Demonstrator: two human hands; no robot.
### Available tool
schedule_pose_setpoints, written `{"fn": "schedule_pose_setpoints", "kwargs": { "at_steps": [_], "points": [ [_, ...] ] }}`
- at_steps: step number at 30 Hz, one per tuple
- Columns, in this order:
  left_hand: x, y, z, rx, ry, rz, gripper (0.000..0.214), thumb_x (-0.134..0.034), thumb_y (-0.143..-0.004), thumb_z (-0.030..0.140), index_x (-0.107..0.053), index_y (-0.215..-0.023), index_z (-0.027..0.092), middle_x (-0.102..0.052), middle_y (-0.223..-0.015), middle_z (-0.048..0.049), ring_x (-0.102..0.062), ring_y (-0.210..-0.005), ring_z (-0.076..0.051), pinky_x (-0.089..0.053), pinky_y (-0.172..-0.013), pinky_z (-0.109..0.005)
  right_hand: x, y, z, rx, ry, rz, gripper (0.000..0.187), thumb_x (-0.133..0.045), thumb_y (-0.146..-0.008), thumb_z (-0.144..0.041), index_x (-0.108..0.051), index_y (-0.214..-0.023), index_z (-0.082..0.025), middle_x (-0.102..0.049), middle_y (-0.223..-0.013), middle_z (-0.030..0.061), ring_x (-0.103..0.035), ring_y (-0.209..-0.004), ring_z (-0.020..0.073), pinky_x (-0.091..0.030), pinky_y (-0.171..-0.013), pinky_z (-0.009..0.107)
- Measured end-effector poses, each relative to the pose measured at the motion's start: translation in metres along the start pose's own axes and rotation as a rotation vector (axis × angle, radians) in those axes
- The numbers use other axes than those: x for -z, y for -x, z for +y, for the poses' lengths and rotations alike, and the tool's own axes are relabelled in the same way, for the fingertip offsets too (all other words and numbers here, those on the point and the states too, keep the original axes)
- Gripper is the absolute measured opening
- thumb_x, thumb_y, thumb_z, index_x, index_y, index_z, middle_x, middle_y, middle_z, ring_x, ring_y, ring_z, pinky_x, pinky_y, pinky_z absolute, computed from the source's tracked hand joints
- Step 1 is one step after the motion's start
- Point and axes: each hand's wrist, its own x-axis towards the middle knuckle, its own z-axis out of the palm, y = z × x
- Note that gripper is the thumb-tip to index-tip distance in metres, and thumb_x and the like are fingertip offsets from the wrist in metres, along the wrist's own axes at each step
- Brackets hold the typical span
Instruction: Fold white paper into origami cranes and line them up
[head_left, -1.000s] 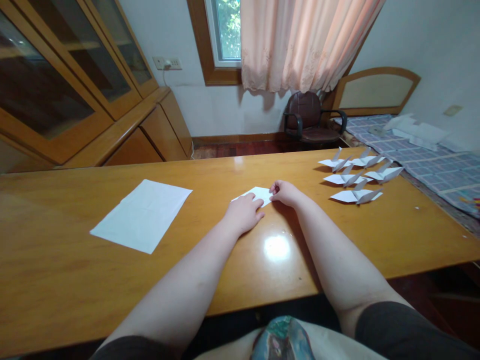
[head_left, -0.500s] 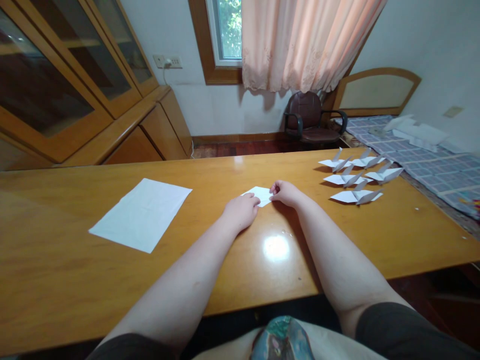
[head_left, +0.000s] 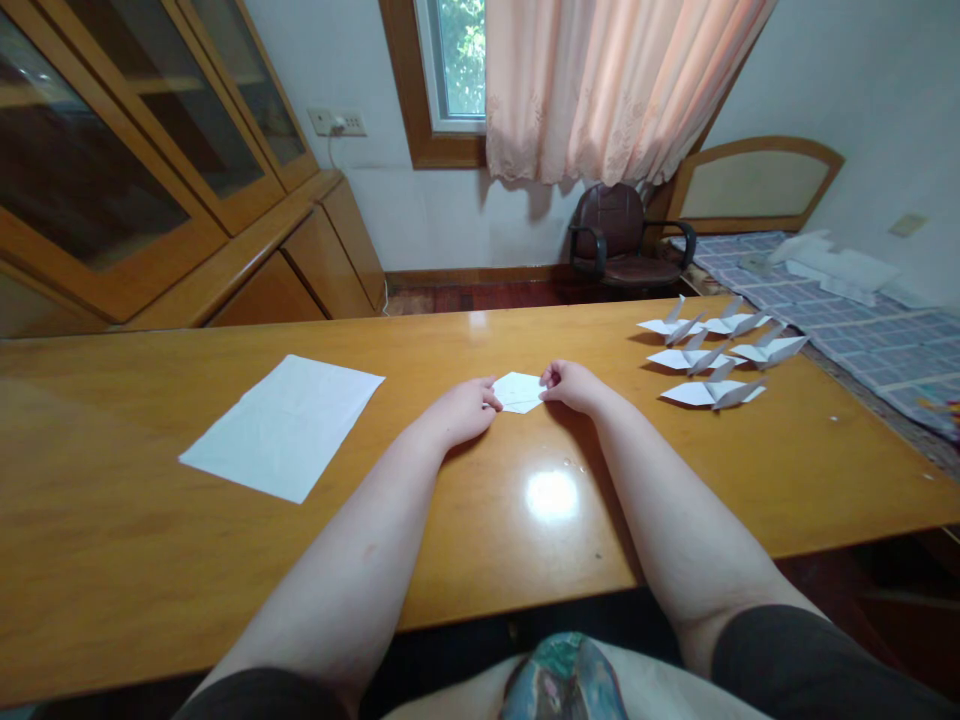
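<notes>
Between my hands a small folded piece of white paper [head_left: 519,393] lies on the table, with a crease line across its face. My right hand [head_left: 574,386] pinches its right end between thumb and fingertips. At the opposite end my left hand [head_left: 463,408] has its thumb and fingers closed around the left tip, which they partly cover. To the right stand several folded white paper cranes [head_left: 709,393] with raised wings. A large flat sheet of white paper [head_left: 289,428] lies left of my left hand.
The wooden table [head_left: 487,560] stretches across the view, shiny with glare. Behind it are a brown armchair [head_left: 619,235] and a bed [head_left: 847,320] with a checked cover. A glass-fronted cabinet [head_left: 247,240] stands at the left, and a pink curtain [head_left: 600,90] hangs at the window.
My left hand has slid left from on top of the folded paper to its left tip, exposing more of the paper. My right hand keeps its pinch in the same place.
</notes>
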Motion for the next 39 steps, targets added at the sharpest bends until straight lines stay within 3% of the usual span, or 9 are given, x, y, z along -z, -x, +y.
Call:
{"fn": "schedule_pose_setpoints", "kwargs": {
  "at_steps": [4,7,12,15,21,25,34,39],
  "points": [
    [0.004,0.001,-0.007,0.023,0.049,-0.004,0.032,-0.052,-0.073,0.015,-0.077,-0.092,0.022,-0.045,-0.147,-0.0022,-0.048,-0.130,-0.024,-0.033,-0.112,-0.034,0.001,-0.001,0.002,0.012,-0.031,-0.015,0.023,-0.072,-0.060,-0.008,-0.057,-0.076,-0.017,-0.057,-0.068,-0.0038,-0.051,-0.060,0.0094,-0.038,-0.058,0.021],
    [0.006,0.001,-0.010,0.003,0.050,0.007,0.029,-0.052,-0.072,0.014,-0.076,-0.086,0.022,-0.049,-0.143,-0.0028,-0.050,-0.127,-0.024,-0.035,-0.110,-0.035,0.002,-0.002,0.004,0.015,-0.056,-0.027,0.023,-0.071,-0.060,-0.007,-0.057,-0.075,-0.016,-0.057,-0.069,-0.0034,-0.051,-0.059,0.0092,-0.038,-0.057,0.021],
    [0.002,-0.001,-0.010,-0.078,-0.021,0.120,0.022,-0.050,-0.075,0.015,-0.070,-0.082,0.020,-0.067,-0.109,-0.0059,-0.062,-0.099,-0.020,-0.048,-0.090,-0.032,0.002,-0.001,0.003,0.019,-0.075,-0.023,0.023,-0.069,-0.059,-0.006,-0.056,-0.074,-0.017,-0.056,-0.067,-0.0039,-0.050,-0.058,0.0088,-0.038,-0.057,0.021],
    [-0.008,-0.007,-0.006,-0.017,-0.073,0.237,0.019,-0.050,-0.082,0.024,-0.068,-0.086,0.018,-0.066,-0.091,-0.0065,-0.060,-0.085,-0.019,-0.048,-0.079,-0.030,0.002,0.000,0.002,0.014,-0.071,-0.018,0.023,-0.069,-0.059,-0.006,-0.056,-0.074,-0.017,-0.056,-0.065,-0.0044,-0.050,-0.058,0.0088,-0.038,-0.057,0.021],
    [-0.025,-0.020,-0.004,0.098,-0.093,0.273,0.015,-0.060,-0.078,0.029,-0.068,-0.071,0.017,-0.063,-0.087,-0.0067,-0.059,-0.081,-0.018,-0.047,-0.078,-0.029,0.002,0.001,0.002,0.008,-0.072,-0.019,0.023,-0.070,-0.058,-0.007,-0.056,-0.074,-0.017,-0.056,-0.065,-0.0045,-0.049,-0.057,0.0089,-0.037,-0.057,0.021],
    [-0.025,-0.023,-0.004,0.187,-0.091,0.261,0.013,-0.062,-0.074,0.025,-0.069,-0.066,0.017,-0.065,-0.086,-0.0078,-0.060,-0.077,-0.017,-0.046,-0.074,-0.028,0.001,-0.001,0.005,0.017,-0.077,-0.021,0.023,-0.069,-0.059,-0.006,-0.057,-0.074,-0.017,-0.055,-0.066,-0.0047,-0.049,-0.057,0.0087,-0.037,-0.056,0.021],
    [-0.008,-0.014,0.003,0.311,-0.078,0.092,0.012,-0.061,-0.069,0.020,-0.073,-0.067,0.016,-0.067,-0.066,-0.0075,-0.058,-0.061,-0.016,-0.041,-0.060,-0.026,0.002,-0.002,0.007,0.025,-0.075,-0.023,0.021,-0.068,-0.059,-0.007,-0.057,-0.075,-0.017,-0.057,-0.067,-0.0037,-0.050,-0.058,0.0093,-0.038,-0.057,0.022],
    [-0.005,-0.012,0.001,0.296,-0.138,0.146,0.013,-0.057,-0.070,0.022,-0.068,-0.066,0.015,-0.067,-0.074,-0.0098,-0.058,-0.066,-0.018,-0.040,-0.059,-0.028,0.002,-0.003,0.010,0.028,-0.076,-0.028,0.022,-0.069,-0.060,-0.007,-0.058,-0.076,-0.017,-0.055,-0.065,-0.0045,-0.049,-0.057,0.0087,-0.037,-0.055,0.021]
  ]
}}
